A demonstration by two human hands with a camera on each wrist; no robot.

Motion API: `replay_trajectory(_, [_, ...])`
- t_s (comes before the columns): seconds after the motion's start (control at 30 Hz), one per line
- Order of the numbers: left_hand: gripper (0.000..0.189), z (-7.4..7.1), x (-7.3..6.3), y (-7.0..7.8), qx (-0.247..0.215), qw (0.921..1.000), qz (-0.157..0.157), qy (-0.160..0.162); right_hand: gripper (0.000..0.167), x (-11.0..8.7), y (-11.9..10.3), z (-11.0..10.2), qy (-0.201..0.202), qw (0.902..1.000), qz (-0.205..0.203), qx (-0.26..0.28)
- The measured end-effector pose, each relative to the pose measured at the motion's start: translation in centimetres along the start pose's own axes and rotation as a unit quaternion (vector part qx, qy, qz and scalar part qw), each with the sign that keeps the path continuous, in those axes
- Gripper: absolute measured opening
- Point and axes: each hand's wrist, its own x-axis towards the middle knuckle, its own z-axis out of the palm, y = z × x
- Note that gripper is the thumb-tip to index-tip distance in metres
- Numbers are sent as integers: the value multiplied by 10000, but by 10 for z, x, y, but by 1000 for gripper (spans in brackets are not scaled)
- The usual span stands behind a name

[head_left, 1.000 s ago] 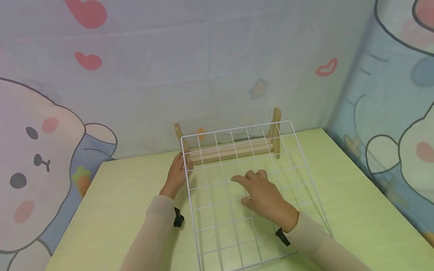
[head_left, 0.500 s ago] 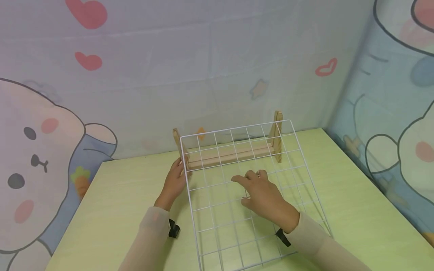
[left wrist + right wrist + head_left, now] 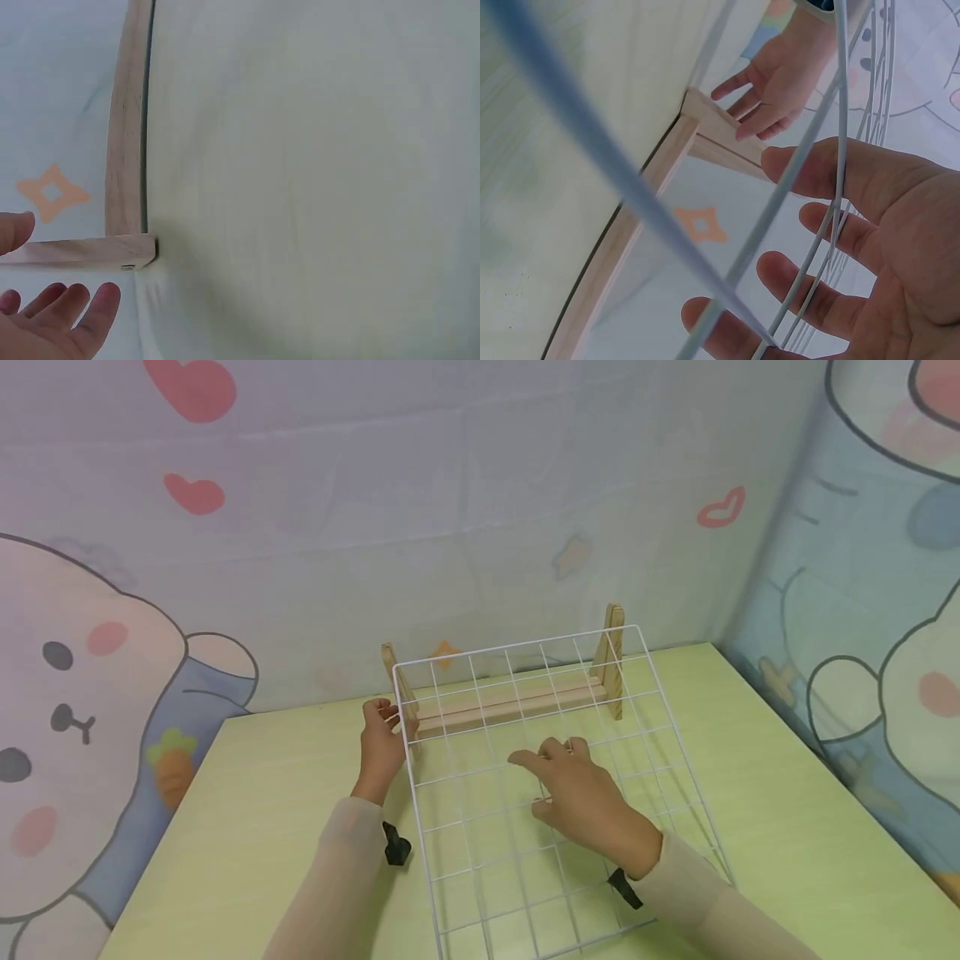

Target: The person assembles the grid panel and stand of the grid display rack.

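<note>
A white wire grid panel (image 3: pixel 465 819) is tilted over the table in the head view, and my right hand (image 3: pixel 588 802) holds it by the wires. Thumb and fingers curl among those wires in the right wrist view. Behind the panel's far edge, a light wooden stand (image 3: pixel 517 704) sits near the back wall, with a long bar and an upright at each end. My left hand (image 3: pixel 382 747) is beside the stand's left end, fingers loosely bent. In the left wrist view, the thumb and fingers lie on either side of the left upright (image 3: pixel 82 251), gripping nothing.
A pale yellow-green table (image 3: pixel 277 793) lies under everything. A printed cloth backdrop (image 3: pixel 337 527) with hearts and cartoon animals rises behind it and along the right side. A black camera mount (image 3: pixel 396 845) hangs at the left wrist.
The wooden stand has shifted slightly toward me. My left hand has since let go of its left end and moved its fingers a little outward. The grid has barely moved in my right hand.
</note>
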Motion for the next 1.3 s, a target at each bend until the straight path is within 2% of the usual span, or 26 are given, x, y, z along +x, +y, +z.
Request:
replay_trajectory(0.13, [77,3,8,-2,-144,9995,-244,-140,62,-2,1,-2,43,10000,-25,-67])
replay_trajectory(0.23, [78,7,11,-1,-135,9993,-206,-292,62,-3,3,-4,109,9998,-82,-149])
replay_trajectory(0.53, [75,10,10,-2,-223,9992,-54,-331,61,-3,4,-10,295,9992,-141,-222])
replay_trajectory(0.77, [77,8,4,-5,-316,9982,37,-503,61,-5,2,-14,404,9987,-157,-258])
replay_trajectory(1.07, [80,4,-7,-9,-293,9973,-23,-680,61,-7,-2,-18,453,9985,-90,-298])
replay_trajectory(1.2, [79,4,-15,-7,-165,9975,-9,-685,63,-7,-3,-20,503,9981,-107,-339])
replay_trajectory(1.3, [77,5,-21,-6,-13,9976,118,-686,65,-5,-5,-22,570,9974,-143,-411])
